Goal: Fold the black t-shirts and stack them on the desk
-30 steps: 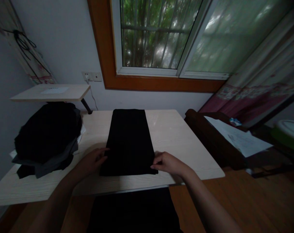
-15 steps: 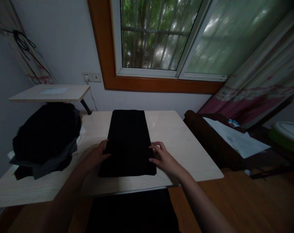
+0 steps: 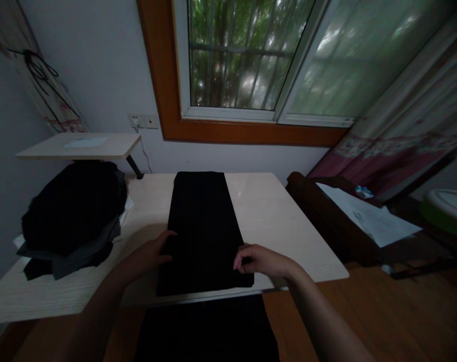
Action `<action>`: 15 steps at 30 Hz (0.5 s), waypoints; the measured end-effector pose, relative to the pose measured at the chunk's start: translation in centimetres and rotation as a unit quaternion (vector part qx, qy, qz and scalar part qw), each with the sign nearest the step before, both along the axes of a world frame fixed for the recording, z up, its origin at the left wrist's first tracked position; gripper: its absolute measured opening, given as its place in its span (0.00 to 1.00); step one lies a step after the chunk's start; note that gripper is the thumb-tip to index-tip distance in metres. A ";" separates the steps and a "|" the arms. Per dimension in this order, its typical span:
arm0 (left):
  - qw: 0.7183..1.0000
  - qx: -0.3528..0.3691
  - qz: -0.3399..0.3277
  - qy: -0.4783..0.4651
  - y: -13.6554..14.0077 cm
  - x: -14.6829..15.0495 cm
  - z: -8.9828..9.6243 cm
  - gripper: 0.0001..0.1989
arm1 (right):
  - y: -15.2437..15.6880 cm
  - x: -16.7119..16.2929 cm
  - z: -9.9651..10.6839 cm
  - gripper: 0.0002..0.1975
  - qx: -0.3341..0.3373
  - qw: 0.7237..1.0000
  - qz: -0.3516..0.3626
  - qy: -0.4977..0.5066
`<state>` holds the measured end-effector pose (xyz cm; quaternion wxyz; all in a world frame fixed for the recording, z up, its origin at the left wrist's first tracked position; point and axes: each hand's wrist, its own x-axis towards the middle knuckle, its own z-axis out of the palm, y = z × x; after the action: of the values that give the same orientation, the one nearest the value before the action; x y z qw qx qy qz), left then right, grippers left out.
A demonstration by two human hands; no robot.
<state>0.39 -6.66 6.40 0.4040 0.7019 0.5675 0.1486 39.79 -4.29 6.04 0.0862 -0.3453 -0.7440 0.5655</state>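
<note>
"Where are the hands?"

"Lower centre of the frame. The left hand (image 3: 149, 255), thumb and finger parted, meets a black cloth's (image 3: 201, 213) left edge; the right hand (image 3: 264, 259) curls over its right edge."

"What else?"

"A dark heap of fabric (image 3: 75, 211), far left on the pale table (image 3: 288, 226); a window (image 3: 247, 55), upper middle."

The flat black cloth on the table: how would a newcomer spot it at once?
Find the big window, then the pale table below it. There lies the flat black cloth, left hand and right hand at its long edges. Unlike the rumpled dark heap to its left, it is a smooth, neat rectangle.
</note>
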 end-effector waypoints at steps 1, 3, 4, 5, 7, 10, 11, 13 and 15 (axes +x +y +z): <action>1.000 -0.009 -0.025 0.008 -0.2 0.1 0.2 0.31 | 0.1 0.3 0.1 0.08 -0.024 1.000 0.013 -0.013; 0.997 -0.026 -0.063 0.034 -0.4 0.1 0.6 0.27 | 0.2 0.8 0.1 0.11 -0.083 0.995 0.025 -0.045; 0.996 -0.029 -0.073 0.048 -0.4 0.2 0.8 0.26 | 0.3 0.9 0.1 0.14 -0.111 0.992 0.022 -0.055; 0.995 -0.029 -0.076 0.062 -0.2 0.2 0.9 0.26 | 0.5 1.1 -0.1 0.17 -0.131 0.990 0.013 -0.059; 0.995 -0.011 -0.056 0.084 0.5 0.1 1.0 0.27 | 0.9 1.3 -0.5 0.20 -0.124 0.991 -0.029 -0.043; 0.995 0.046 0.022 0.090 2.3 0.1 0.6 0.30 | 2.1 1.4 -1.7 0.17 0.018 0.989 -0.148 -0.011; 0.993 0.067 0.053 0.081 3.0 0.1 0.3 0.30 | 2.6 1.3 -2.1 0.16 0.080 0.979 -0.189 -0.015; 0.988 0.101 0.103 0.053 4.6 0.1 -0.4 0.31 | 3.7 0.9 -2.8 0.18 0.190 0.950 -0.242 -0.048; 0.983 0.129 0.127 0.026 6.1 0.4 -1.2 0.31 | 4.4 0.3 -3.2 0.21 0.266 0.924 -0.258 -0.096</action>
<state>0.74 -0.59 5.20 0.2734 0.6738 0.6384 0.2521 40.05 0.15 2.86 0.2461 -0.5423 -0.7570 0.2687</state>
